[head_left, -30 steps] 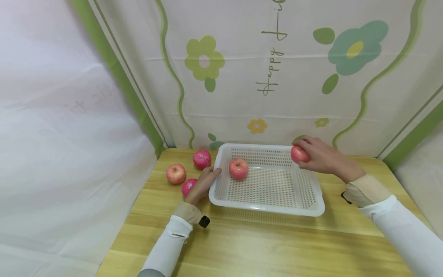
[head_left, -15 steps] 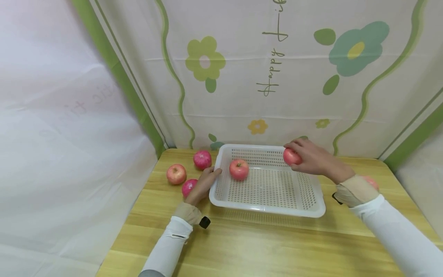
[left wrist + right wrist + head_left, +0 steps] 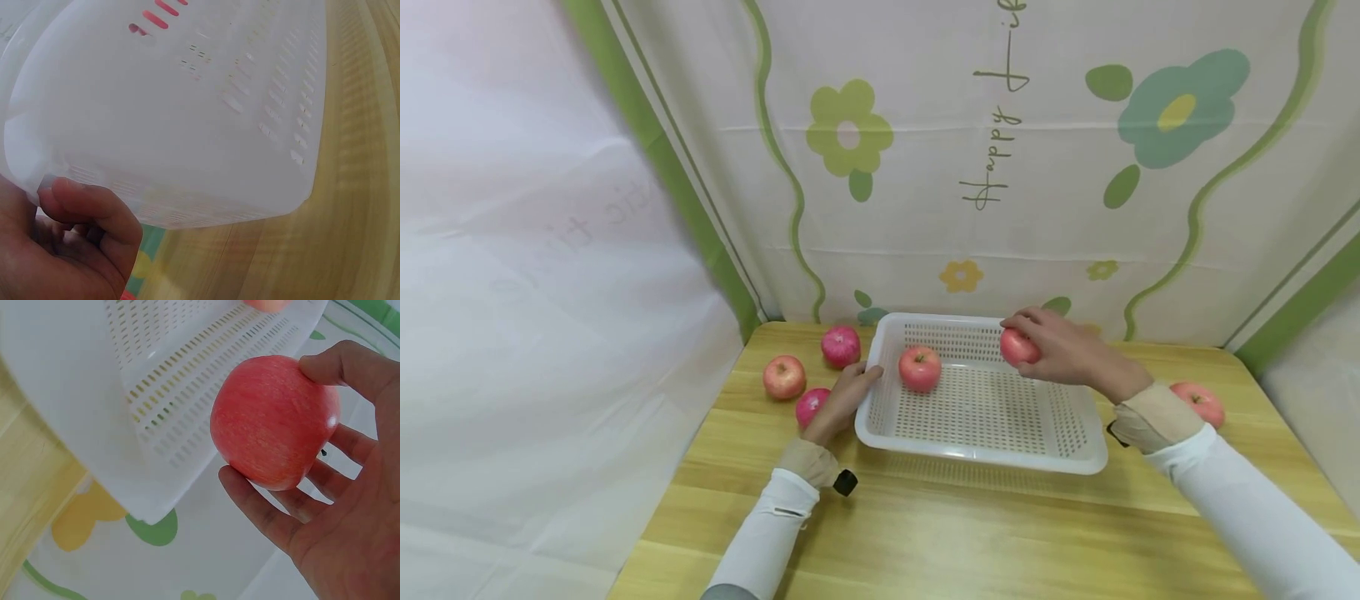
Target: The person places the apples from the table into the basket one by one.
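A white perforated plastic basket (image 3: pixel 970 463) stands on the wooden table with one red apple (image 3: pixel 920 369) inside at its left. My left hand (image 3: pixel 844 397) grips the basket's left rim; in the left wrist view the curled fingers (image 3: pixel 94 206) meet the rim. Over the basket's back right part, my right hand (image 3: pixel 1060 350) holds a second red apple (image 3: pixel 1018 347). Thumb and fingers are spread round this apple in the right wrist view, with the basket wall (image 3: pixel 81 412) beyond it.
Left of the basket lie a pale red apple (image 3: pixel 784 377) and two bright pink round fruits (image 3: pixel 840 346), one partly behind my left hand. Another apple (image 3: pixel 1198 404) lies at the right, partly hidden by my right wrist. A flower-printed curtain (image 3: pixel 910 208) hangs behind the table (image 3: pixel 970 533).
My right hand has moved left and slightly down with its apple, farther over the basket. The apple at the table's right has come into view from behind the wrist. My left hand stays at the rim.
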`<move>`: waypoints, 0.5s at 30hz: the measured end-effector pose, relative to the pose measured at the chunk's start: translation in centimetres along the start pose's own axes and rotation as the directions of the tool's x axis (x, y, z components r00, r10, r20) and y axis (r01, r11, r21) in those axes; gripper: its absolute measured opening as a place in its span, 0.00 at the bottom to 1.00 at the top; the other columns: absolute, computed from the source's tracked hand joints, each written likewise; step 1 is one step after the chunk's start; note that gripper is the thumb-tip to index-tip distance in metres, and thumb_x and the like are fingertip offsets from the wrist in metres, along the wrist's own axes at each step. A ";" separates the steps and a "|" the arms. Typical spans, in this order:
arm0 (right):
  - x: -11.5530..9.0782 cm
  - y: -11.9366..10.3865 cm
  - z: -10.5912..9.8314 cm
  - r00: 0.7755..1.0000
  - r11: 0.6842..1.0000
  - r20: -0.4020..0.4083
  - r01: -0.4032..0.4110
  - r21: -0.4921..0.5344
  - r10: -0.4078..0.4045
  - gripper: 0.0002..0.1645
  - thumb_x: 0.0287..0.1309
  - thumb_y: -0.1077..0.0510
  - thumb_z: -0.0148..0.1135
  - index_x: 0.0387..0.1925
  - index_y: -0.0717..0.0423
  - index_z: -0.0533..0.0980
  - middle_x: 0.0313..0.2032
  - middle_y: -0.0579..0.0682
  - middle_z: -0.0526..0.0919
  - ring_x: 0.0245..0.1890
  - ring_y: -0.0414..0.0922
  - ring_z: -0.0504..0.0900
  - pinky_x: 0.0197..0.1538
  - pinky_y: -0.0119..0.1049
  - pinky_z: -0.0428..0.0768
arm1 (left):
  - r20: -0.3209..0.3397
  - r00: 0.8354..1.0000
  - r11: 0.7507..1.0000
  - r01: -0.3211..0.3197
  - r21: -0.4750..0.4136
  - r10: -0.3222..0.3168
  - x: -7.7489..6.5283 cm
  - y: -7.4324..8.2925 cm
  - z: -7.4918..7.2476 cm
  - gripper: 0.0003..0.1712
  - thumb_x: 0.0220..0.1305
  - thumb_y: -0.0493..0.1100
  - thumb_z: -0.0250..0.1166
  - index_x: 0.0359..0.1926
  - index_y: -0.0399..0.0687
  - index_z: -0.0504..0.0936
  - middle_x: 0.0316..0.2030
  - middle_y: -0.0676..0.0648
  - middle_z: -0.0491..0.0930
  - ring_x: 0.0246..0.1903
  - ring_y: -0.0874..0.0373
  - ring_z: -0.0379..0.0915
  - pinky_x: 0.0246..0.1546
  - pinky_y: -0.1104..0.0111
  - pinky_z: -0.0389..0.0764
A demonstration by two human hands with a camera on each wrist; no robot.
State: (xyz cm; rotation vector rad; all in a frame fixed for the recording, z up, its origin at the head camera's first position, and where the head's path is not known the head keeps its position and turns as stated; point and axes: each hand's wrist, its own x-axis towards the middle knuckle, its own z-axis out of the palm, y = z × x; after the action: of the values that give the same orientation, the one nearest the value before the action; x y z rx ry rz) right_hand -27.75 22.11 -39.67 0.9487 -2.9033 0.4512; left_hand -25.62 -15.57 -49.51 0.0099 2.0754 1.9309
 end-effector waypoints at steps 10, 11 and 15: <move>0.4 -0.6 0.9 1.000 1.000 0.001 0.015 0.004 -0.015 0.38 0.52 0.56 0.75 0.66 0.53 0.78 0.65 0.59 0.77 0.58 0.58 0.79 0.49 0.54 0.85 | -0.018 1.000 0.999 -0.004 0.036 0.004 0.1 -0.1 0.0 0.30 0.81 0.48 0.51 0.73 0.31 0.71 0.61 0.25 0.80 0.58 0.33 0.83 0.53 0.49 0.89; 0.4 -0.7 0.9 1.000 1.000 0.003 0.016 0.005 -0.016 0.38 0.52 0.55 0.75 0.66 0.53 0.78 0.65 0.58 0.76 0.58 0.58 0.79 0.48 0.54 0.85 | -0.022 1.000 0.999 -0.003 0.040 0.004 0.1 -0.1 0.0 0.30 0.81 0.48 0.51 0.73 0.31 0.71 0.61 0.26 0.80 0.58 0.33 0.83 0.52 0.49 0.90; 0.7 -1.1 1.1 1.000 1.000 0.008 0.028 0.010 -0.028 0.38 0.52 0.55 0.75 0.67 0.53 0.77 0.65 0.59 0.76 0.59 0.59 0.78 0.47 0.54 0.86 | -0.030 1.000 0.999 0.004 0.045 -0.003 0.1 0.0 0.0 0.30 0.81 0.48 0.51 0.74 0.33 0.71 0.62 0.27 0.80 0.59 0.34 0.83 0.53 0.49 0.89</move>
State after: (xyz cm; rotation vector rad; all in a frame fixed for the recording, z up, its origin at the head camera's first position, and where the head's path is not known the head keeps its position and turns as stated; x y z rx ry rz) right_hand -27.65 20.58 -40.36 0.9930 -2.8935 0.4608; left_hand -25.70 -15.57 -49.52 -0.0131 2.1369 1.8927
